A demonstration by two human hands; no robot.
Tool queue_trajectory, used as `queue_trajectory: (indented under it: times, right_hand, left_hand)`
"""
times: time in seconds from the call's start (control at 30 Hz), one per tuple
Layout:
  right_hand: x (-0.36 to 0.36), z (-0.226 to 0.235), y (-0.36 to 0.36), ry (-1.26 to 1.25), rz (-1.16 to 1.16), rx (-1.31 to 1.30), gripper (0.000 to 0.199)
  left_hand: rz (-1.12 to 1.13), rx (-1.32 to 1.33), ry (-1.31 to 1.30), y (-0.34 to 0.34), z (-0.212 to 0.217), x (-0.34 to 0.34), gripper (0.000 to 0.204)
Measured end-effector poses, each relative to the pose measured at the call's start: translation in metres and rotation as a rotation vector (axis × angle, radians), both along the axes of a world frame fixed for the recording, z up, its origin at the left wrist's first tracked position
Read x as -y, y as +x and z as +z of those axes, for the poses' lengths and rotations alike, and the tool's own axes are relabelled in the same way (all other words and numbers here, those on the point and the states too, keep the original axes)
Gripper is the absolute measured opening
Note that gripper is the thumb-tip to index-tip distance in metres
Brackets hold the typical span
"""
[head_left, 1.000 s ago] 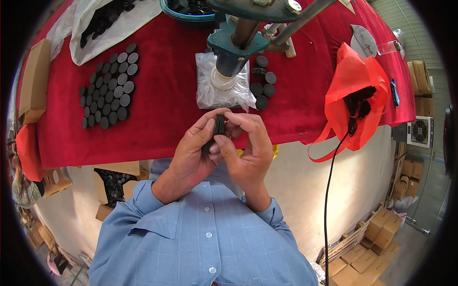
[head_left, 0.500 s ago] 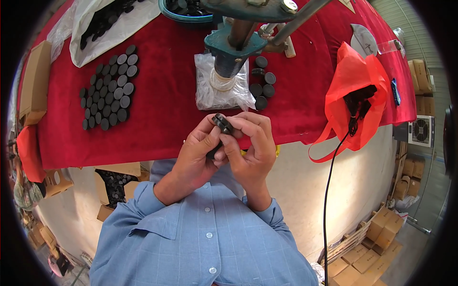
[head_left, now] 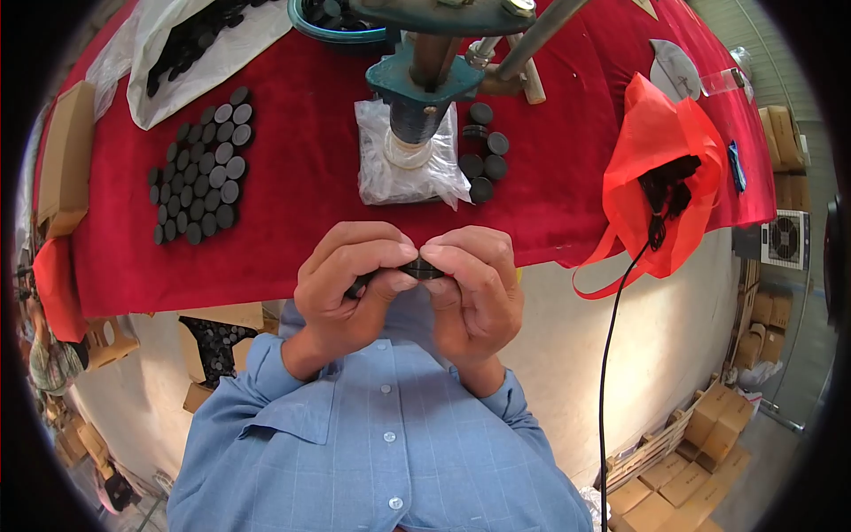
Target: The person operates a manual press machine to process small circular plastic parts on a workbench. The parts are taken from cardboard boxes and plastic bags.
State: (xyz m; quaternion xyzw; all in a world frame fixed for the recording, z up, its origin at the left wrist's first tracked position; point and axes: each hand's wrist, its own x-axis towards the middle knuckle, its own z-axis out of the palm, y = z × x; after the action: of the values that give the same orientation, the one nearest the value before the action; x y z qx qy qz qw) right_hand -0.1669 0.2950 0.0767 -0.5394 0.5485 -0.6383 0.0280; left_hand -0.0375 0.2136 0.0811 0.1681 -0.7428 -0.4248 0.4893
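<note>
In front of my chest, a small black round cap (head_left: 420, 269) with a groove around its side is pinched between both hands. My left hand (head_left: 348, 279) grips its left edge with thumb and index finger. Another black piece (head_left: 359, 285) is tucked in the curled fingers of that hand, mostly hidden. My right hand (head_left: 476, 288) pinches the cap's right edge, thumb below and fingers above. Just beyond stands a green metal press (head_left: 424, 80), its ram down on a pad wrapped in clear plastic (head_left: 381, 164). Several similar black caps (head_left: 495, 167) lie right of the pad.
Rows of black caps (head_left: 197, 177) cover the left of the red cloth (head_left: 292, 204). Behind them are a white sack (head_left: 146, 97) of black pieces and a blue basin (head_left: 341, 35). A red bag (head_left: 660, 133) with a black cable (head_left: 605, 372) sits at right.
Both hands have turned the cap from tilted to nearly level and brought it slightly lower, towards me. The fingers now meet along its top edge. The view has shifted slightly.
</note>
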Motion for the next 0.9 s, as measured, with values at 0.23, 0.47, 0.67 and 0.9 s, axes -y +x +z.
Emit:
queue_trajectory:
  times: [0.23, 0.47, 0.67, 0.9]
  right_hand:
    - [0.002, -0.007, 0.014, 0.143, -0.034, 0.157, 0.026]
    - [0.004, -0.011, -0.004, 0.212, 0.014, 0.207, 0.034]
    - [0.003, -0.043, -0.073, 0.61, -0.316, -0.171, 0.038]
    - [0.006, -0.076, -0.073, 0.566, -0.354, -0.32, 0.045]
  left_hand:
    - [0.061, 0.012, 0.036, -0.003, -0.021, -0.001, 0.017]
    - [-0.675, -0.556, 1.386, 0.006, -0.038, 0.014, 0.039]
    - [-0.44, -0.469, 1.715, 0.0, -0.022, 0.005, 0.032]
    - [-0.446, -0.324, 1.723, -0.008, -0.034, 0.001, 0.029]
